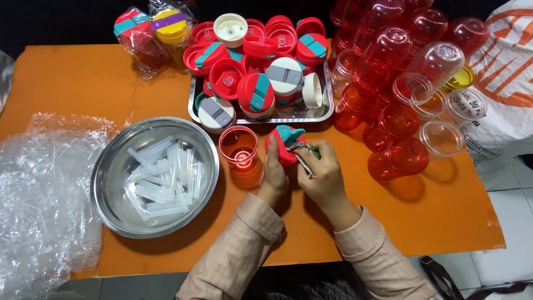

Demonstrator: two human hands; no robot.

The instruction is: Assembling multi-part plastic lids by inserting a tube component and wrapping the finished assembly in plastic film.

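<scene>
While the left hand [274, 169] gripped a red lid [282, 145] with a teal flip tab near the middle of the orange table [83, 83], the right hand [323, 173] was closed around a thin metal tool [302, 161] with a twisted shank, whose tip lay at the lid's right edge. The lid was held just above the table, close in front of the steel tray [327, 108]. It looked like light, stiff moulded plastic, smooth enough to slip, so a hold across the rim, as the left fingers had it, seemed the safest place; the hinged tab looked like the weak part.

Just left of the lid stood a clear red cup [239, 147], upright and apparently empty. Farther left, a round steel bowl [108, 172] held a loose heap of clear plastic straws [161, 178]. The tray at the far side was piled with more lids [255, 89], mostly red with teal or grey tabs, a few cream ones among them. To the right lay a jumble of red and clear cups [400, 89], some stacked and on their sides, probably thin-walled and easily cracked if squeezed. At the far left sat two bagged cups [152, 30] with lids on, and crumpled clear plastic wrap [44, 189] covered the near left corner. A printed white sack [502, 72] lay at the right edge.
</scene>
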